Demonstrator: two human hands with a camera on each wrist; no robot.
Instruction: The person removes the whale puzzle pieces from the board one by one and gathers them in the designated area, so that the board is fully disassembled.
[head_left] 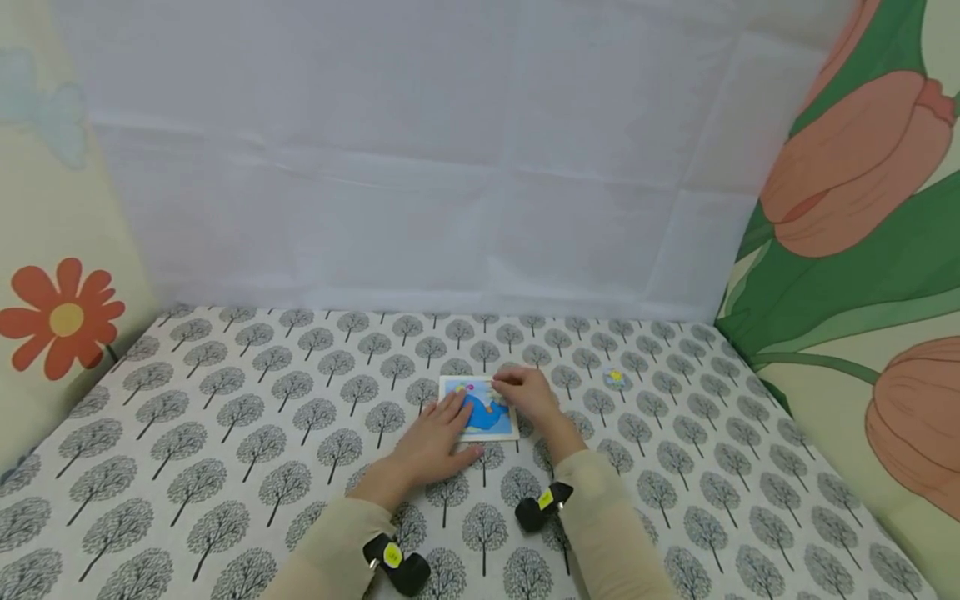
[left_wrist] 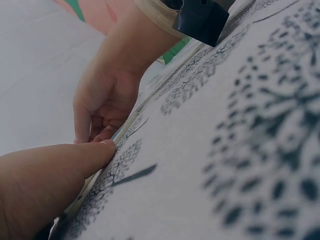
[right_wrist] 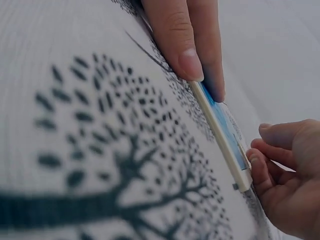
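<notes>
A small picture puzzle (head_left: 487,432) with a pale rim and a blue sea animal lies flat on the cloth. My left hand (head_left: 429,437) rests on its left side, fingers extended over the picture and thumb at the near edge. At the upper right corner, my right hand (head_left: 528,397) has curled fingers and pinches a thin puzzle piece (right_wrist: 243,153), which looks slightly raised from the board in the right wrist view. The fingers hide most of that piece. Right of the board lies another loose piece (head_left: 616,379) with a yellow star shape.
A white cloth with a grey tree print (head_left: 285,492) covers the table. Behind stands a white sheet (head_left: 420,167), with flower-patterned walls (head_left: 847,167) on both sides. Black wrist devices (head_left: 397,567) are strapped at both sleeves.
</notes>
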